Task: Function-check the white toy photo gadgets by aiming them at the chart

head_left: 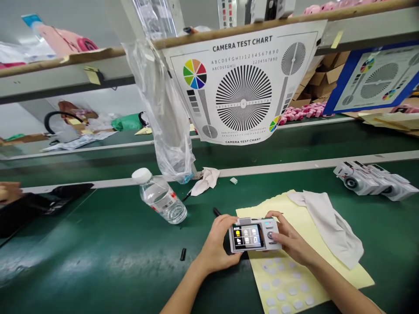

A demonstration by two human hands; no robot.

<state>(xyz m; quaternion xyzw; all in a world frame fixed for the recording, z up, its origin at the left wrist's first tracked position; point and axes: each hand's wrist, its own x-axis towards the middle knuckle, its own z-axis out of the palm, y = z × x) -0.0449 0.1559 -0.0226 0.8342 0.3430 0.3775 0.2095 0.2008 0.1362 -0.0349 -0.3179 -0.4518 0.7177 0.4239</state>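
A small white digital camera (pixel 248 237) is held up between both hands, its lit screen facing me with a menu of several icons. My left hand (pixel 216 244) grips the camera's left end, fingers on top and thumb below. Around the right end, my right hand (pixel 291 240) is closed, its thumb at the round button pad and a finger along the top edge. Beneath lies a yellow sheet (pixel 266 279) bearing rows of small whitish stickers (pixel 281 296). A pale cloth (pixel 337 231) rests on the sheet's right part.
A clear water bottle (pixel 163 198) stands left on the green table (pixel 114 270). A camera test chart (pixel 244 87) hangs ahead. Several white cameras (pixel 373 181) sit at the right. A small black piece (pixel 183 254) and crumpled tissue (pixel 206 181) lie nearby. Another person's hand (pixel 9 192) shows far left.
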